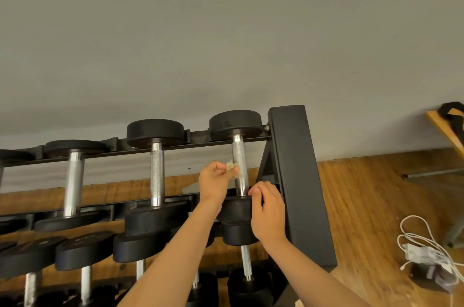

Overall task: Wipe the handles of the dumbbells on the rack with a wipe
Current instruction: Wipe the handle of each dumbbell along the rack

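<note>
Left hand [216, 178] pinching wipe [232, 167] on handle [238, 153], right hand [267, 211] holding dumbbell [234, 124]

The left hand [216, 181] pinches a crumpled white wipe [231, 167] against the knurled chrome handle [239, 153] of the black rubber-headed dumbbell [234, 124] at the right end of the top tier. The right hand [267, 213], at 5 o'clock from the wipe, curls its fingers over this dumbbell's near head. The black steel rack upright [298, 181] stands just beside the dumbbell at 3 o'clock. A coiled white cable with charger [424, 249] lies on the brown wooden floor [364, 206], at 4 o'clock in the frame.
</note>
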The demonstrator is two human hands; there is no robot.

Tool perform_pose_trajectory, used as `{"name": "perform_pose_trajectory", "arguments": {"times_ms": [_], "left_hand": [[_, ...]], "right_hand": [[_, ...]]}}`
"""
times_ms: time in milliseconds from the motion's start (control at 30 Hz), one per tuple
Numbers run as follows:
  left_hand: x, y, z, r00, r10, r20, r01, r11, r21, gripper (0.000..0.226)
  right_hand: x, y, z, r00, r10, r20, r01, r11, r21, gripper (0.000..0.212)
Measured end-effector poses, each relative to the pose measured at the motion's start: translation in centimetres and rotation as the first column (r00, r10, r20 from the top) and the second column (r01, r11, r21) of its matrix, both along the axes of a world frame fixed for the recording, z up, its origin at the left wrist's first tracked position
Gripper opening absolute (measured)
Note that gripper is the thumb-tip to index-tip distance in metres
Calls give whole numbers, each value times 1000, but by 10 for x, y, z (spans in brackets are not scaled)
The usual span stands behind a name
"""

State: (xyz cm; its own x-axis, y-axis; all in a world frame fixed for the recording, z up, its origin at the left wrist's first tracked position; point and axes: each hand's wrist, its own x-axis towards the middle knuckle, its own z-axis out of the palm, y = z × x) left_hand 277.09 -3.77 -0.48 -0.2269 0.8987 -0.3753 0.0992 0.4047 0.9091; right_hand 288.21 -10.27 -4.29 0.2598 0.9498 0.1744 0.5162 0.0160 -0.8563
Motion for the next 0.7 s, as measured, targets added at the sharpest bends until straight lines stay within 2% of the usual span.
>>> {"name": "perform_pose_trajectory", "arguments": {"times_ms": [67,200,367,533,600,700], "left_hand": [[0,12,3,1000,12,1,-12,1000,-13,16],[7,47,18,985,139,103,-137,990,-28,16],[15,42,9,966,217,138,-204,974,-98,17],[17,65,12,912,316,263,-276,944,-180,24],[17,61,9,912,304,275,-259,948,-187,24],[15,61,5,897,371,239,-335,925,-178,22]], "right_hand": [[0,0,0,1000,-2,10,2,1000,-6,34],[0,0,-1,1000,4,14,-4,1000,-5,35],[1,0,-2,1000,7,18,-7,1000,4,35],[1,0,-2,1000,1,21,0,1000,-6,36],[1,0,-1,1000,4,18,-4,1000,-3,37],[1,0,-1,1000,-1,20,1,1000,-15,38]]}}
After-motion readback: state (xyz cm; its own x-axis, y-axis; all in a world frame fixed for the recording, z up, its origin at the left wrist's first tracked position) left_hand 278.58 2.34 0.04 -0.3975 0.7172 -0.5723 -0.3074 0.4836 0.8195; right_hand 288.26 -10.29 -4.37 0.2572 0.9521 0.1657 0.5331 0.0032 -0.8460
